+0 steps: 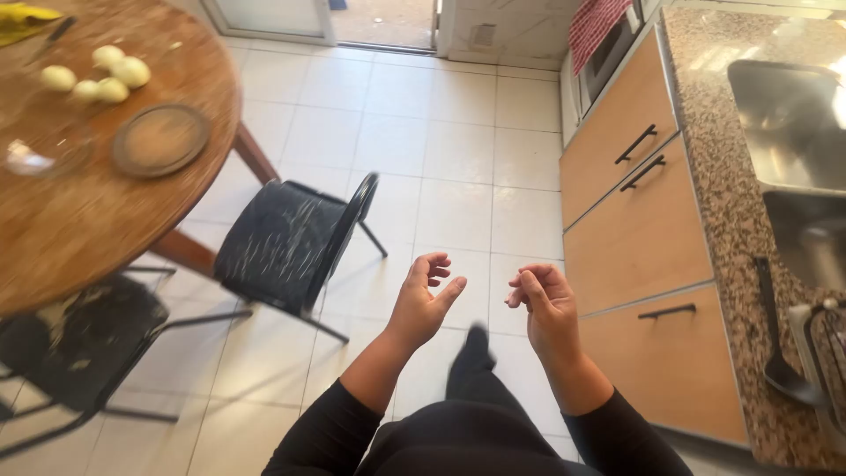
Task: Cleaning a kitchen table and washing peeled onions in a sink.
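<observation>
Table (79,220) at left carries onions (97,75), a round board (160,139) and a glass bowl (40,145), all well apart from the hands. Chair (286,242) stands beside it. Left hand (423,304) empty, fingers loosely curled. Right hand (545,304) empty, fingertips bunched together. Both hover over the floor (458,159), near the drawers (639,238).

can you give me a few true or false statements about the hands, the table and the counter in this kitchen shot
1. Both hands hold nothing. True: the left hand and right hand are empty, fingers curled, above the tiled floor.
2. The round table carries red apples. False: pale yellow round fruits lie there.
3. A round wooden plate sits on the table. True.
4. The drawers have white knobs. False: black bar handles.
</observation>
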